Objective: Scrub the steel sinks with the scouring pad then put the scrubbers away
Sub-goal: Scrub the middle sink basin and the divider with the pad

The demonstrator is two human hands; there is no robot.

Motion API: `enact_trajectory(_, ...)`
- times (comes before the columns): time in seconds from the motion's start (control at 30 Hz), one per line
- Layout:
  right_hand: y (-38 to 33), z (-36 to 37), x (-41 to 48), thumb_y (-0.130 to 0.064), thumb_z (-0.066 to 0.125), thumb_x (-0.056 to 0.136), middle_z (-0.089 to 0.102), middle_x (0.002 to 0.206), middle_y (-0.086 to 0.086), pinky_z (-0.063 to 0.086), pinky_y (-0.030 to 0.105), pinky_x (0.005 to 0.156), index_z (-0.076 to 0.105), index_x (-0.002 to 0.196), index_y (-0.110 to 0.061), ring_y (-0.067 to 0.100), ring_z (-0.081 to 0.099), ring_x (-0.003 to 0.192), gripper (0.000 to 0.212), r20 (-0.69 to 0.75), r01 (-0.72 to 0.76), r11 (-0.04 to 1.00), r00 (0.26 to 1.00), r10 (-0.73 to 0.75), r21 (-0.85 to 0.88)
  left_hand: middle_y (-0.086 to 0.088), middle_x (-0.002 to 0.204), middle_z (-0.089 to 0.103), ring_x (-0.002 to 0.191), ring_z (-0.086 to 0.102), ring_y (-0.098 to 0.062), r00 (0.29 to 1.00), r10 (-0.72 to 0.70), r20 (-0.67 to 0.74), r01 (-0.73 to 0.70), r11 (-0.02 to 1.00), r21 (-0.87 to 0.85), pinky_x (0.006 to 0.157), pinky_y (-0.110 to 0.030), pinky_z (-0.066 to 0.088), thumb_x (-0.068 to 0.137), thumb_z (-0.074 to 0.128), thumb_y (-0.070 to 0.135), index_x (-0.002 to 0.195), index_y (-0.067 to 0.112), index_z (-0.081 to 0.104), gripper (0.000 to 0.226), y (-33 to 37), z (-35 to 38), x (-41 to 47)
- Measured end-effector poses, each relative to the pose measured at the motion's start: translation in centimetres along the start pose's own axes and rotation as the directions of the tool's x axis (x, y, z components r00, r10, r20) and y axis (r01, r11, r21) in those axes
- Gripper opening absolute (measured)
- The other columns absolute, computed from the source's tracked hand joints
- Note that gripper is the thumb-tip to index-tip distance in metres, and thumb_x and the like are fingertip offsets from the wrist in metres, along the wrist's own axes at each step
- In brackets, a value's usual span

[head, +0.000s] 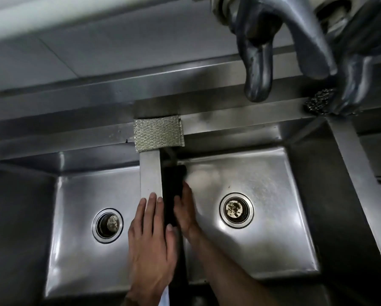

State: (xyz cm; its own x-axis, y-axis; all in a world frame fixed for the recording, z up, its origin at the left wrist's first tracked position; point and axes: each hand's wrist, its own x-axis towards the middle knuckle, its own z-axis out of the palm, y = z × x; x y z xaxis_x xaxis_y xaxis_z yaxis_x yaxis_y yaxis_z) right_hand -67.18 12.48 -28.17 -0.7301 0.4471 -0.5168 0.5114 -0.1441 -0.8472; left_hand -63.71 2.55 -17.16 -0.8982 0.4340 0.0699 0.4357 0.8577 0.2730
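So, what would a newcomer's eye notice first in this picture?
Probably the bare hands in the middle: the left hand lies flat on the steel divider between the two steel basins, while the right hand presses a dark scouring pad against its wall. Next, the silvery textured pad on the rear ledge, and the dark rubber gloves hanging at top right.

left hand [150, 244] flat, fingers straight, right hand [185, 210] alongside, fingers extended
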Motion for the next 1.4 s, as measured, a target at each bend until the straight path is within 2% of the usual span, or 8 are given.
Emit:
enact_trajectory(0.1, 3.4, 0.0, -4.8, -0.042, 0.042, 0.094, 0.039, 0.157, 0.010, 0.030, 0.048, 0.120, 0.033, 0.154, -0.010, 0.026, 0.037, 0.146, 0.068, 0.010, -0.029, 0.998, 1.000, 0.028, 0.050, -0.013, 0.168, 0.041, 0.158, 0.032, -0.031, 1.000, -0.014, 0.006, 0.014, 1.000, -0.009, 0.124, -0.042, 0.025, 0.104, 0.035, 0.030, 0.157, 0.002, 0.047, 0.061, 0.0, 0.1, 0.1)
enact_trajectory(0.23, 2.0, -0.3, -6.4, -0.031, 0.044, 0.094, 0.040, 0.154, 0.011, 0.030, 0.018, 0.117, 0.035, 0.150, -0.014, 0.018, 0.038, 0.144, 0.059, -0.022, -0.066, 0.986, 0.997, 0.070, 0.155, -0.015, 0.162, 0.050, 0.151, 0.039, -0.032, 1.000, -0.003, -0.019, 0.003, 1.000, 0.008, 0.117, -0.048, 0.032, 0.100, 0.039, 0.030, 0.152, 0.002, 0.054, 0.060, 0.0, 0.2, 0.1)
enact_trajectory(0.37, -2.6, 0.2, -2.3, -0.047, 0.042, 0.085, 0.042, 0.154, 0.003, 0.030, 0.035, 0.120, 0.035, 0.150, -0.021, 0.015, 0.039, 0.141, 0.070, -0.089, 0.038, 0.982, 0.996, -0.022, 0.185, -0.012, 0.148, 0.060, 0.134, 0.050, -0.035, 0.999, -0.022, -0.029, 0.022, 1.000, -0.004, 0.107, -0.050, 0.035, 0.099, 0.042, 0.037, 0.138, 0.008, 0.065, 0.054, 0.1, -0.8, 1.9)
enact_trajectory(0.7, -7.4, 0.8, 3.5, -0.004, 0.054, 0.096, 0.056, 0.140, 0.013, 0.044, 0.045, 0.112, 0.043, 0.143, -0.004, 0.025, 0.057, 0.128, 0.049, -0.458, 0.106, 0.795, 0.859, 0.230, 0.597, -0.008, 0.143, 0.057, 0.126, 0.051, -0.034, 0.985, 0.147, -0.090, -0.148, 0.989, -0.009, 0.106, -0.050, 0.037, 0.103, 0.045, 0.031, 0.135, 0.015, 0.060, 0.039, 1.8, -2.1, 15.2)
enact_trajectory(0.83, -8.5, -1.3, 6.3, 0.001, 0.061, 0.095, 0.048, 0.148, 0.017, 0.039, 0.032, 0.114, 0.034, 0.149, -0.002, 0.025, 0.050, 0.134, 0.060, -0.531, 0.129, 0.724, 0.766, 0.361, 0.678, -0.013, 0.138, 0.059, 0.122, 0.052, -0.037, 0.954, 0.270, -0.128, -0.262, 0.962, 0.078, 0.104, -0.051, 0.038, 0.103, 0.046, 0.029, 0.133, 0.010, 0.061, 0.038, 2.1, -1.0, 19.4)
enact_trajectory(0.97, -9.9, -0.6, 7.8, 0.012, 0.065, 0.088, 0.049, 0.136, 0.013, 0.053, 0.017, 0.091, 0.023, 0.136, -0.024, 0.021, 0.058, 0.116, 0.073, -0.379, 0.102, 0.626, 0.866, 0.327, 0.773, -0.016, 0.131, 0.063, 0.109, 0.057, -0.039, 0.924, 0.375, -0.076, -0.361, 0.920, 0.152, 0.096, -0.052, 0.040, 0.106, 0.039, 0.034, 0.134, 0.013, 0.062, 0.042, 2.8, -0.2, 22.6)
enact_trajectory(1.2, -8.8, -2.3, 8.9, 0.017, 0.063, 0.079, 0.055, 0.112, -0.003, 0.051, 0.013, 0.083, 0.032, 0.121, -0.022, -0.012, 0.063, 0.088, 0.065, -0.495, 0.154, 0.769, 0.837, 0.232, 0.621, -0.017, 0.120, 0.063, 0.103, 0.056, -0.039, 0.853, 0.520, 0.036, -0.505, 0.807, 0.308, 0.085, -0.052, 0.042, 0.102, 0.046, 0.031, 0.119, 0.012, 0.069, 0.035, 1.8, 1.3, 24.4)
enact_trajectory(1.4, -9.0, -8.4, 9.0, -0.008, 0.075, 0.068, 0.053, 0.125, 0.011, 0.054, 0.037, 0.098, 0.034, 0.112, -0.044, 0.027, 0.063, 0.109, 0.070, -0.662, 0.310, 0.818, 0.742, 0.110, 0.484, -0.021, 0.116, 0.066, 0.101, 0.058, -0.043, 0.826, 0.560, 0.069, -0.555, 0.784, 0.279, 0.085, -0.049, 0.036, 0.094, 0.043, 0.040, 0.119, 0.015, 0.067, 0.043, 1.3, 1.5, 24.6)
